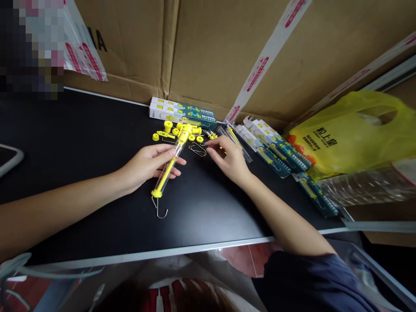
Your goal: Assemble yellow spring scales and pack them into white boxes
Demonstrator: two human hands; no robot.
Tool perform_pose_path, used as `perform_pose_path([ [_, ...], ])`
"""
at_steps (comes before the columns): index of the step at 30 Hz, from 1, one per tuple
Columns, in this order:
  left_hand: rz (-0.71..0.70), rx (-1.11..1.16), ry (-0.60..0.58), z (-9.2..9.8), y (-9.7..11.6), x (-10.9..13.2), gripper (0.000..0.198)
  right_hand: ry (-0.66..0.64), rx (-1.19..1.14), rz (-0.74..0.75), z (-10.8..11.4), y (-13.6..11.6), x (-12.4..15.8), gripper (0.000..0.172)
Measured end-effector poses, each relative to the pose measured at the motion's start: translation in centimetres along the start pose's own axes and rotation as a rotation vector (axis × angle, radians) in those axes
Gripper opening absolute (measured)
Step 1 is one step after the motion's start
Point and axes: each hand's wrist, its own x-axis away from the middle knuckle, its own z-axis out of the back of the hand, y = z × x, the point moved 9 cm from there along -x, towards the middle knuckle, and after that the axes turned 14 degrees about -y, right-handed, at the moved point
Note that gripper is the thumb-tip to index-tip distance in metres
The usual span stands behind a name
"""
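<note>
My left hand (154,162) is closed around a spring scale (169,167), a clear tube with a yellow inner rod and yellow end pieces. It is tilted, with a metal hook (161,212) hanging from its lower end. My right hand (229,156) has thumb and forefinger pinched at the bent wire hooks (197,149), and a thin wire reaches its fingertips. Just behind the scale lie loose yellow plastic parts (167,125), including caps and rings. Some small springs (211,134) and clear tubes (238,145) lie near my right hand, partly hidden by it.
Spring-scale boxes stand at the back (182,112) and others lie at the right (276,147). A yellow plastic bag (357,134) is on the right, above a clear ribbed plastic bottle (364,188). A phone (9,158) rests at the left of the black table (208,212). Cardboard (208,52) walls the back.
</note>
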Motion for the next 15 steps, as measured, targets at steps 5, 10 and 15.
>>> perform_pose_path([
  [5, -0.005, -0.009, 0.0, -0.2, 0.1, 0.1, 0.021, -0.13, 0.367, 0.059, -1.8, -0.8, 0.1, 0.018],
  [10, -0.006, -0.026, -0.007, -0.3, 0.1, 0.0, 0.021, -0.229, 0.579, 0.043, -3.2, -1.4, -0.2, 0.027],
  [15, 0.002, -0.026, -0.016, -0.3, 0.1, 0.0, 0.021, -0.341, 0.715, -0.021, -3.8, -2.4, -1.5, 0.026],
])
